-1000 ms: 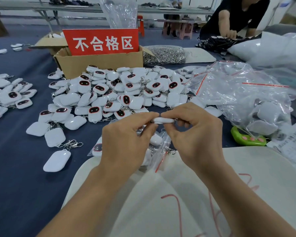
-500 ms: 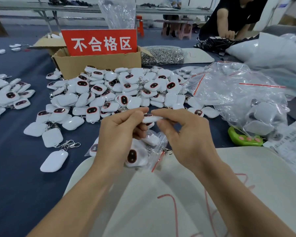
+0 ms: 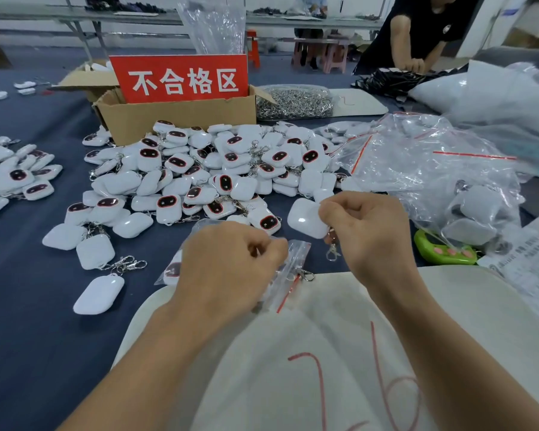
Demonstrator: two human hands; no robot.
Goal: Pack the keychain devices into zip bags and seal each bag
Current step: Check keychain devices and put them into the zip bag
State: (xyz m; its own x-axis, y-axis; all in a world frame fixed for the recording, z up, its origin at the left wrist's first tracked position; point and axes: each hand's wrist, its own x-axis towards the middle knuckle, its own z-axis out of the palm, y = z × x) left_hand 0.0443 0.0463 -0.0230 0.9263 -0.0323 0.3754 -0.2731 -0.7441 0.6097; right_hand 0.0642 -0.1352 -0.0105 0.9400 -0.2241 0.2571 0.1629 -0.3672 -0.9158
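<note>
- The left hand (image 3: 231, 265) sat low near the worktop's near edge, knuckles up. Its fingers were curled in, and thumb and forefinger seemed to pinch the top of a zip bag (image 3: 293, 259).
- That zip bag lay partly under the hand, across the far edge of a white sheet (image 3: 448, 306) and the blue worktop cloth (image 3: 28, 306). Its red seal strip ran on a slant. A dark-faced device showed inside at the left end, and a metal clasp (image 3: 305, 275) poked out by the mouth.
- The right hand (image 3: 367, 231) was raised to the right, apart from the left. Its fingers were curled, with thumb and forefinger gripping a white keychain device (image 3: 305, 217) by its right edge.
- The keychain device hung in the air with its plain back towards the camera, and its snap hook (image 3: 332, 252) dangled below the fingers. It was just on the near side of the loose pile of devices (image 3: 215, 169) spread across mid-worktop before the cardboard box (image 3: 181, 122).
- A heap of empty bags (image 3: 417, 157) lay towards the right edge.
- Half a second earlier both hands had met at the centre, pinching one device edge-on between them above the bag. Since then they had parted. The right had carried the device rightwards and turned its back into view, and the left had let go of it and dropped to the bag.
</note>
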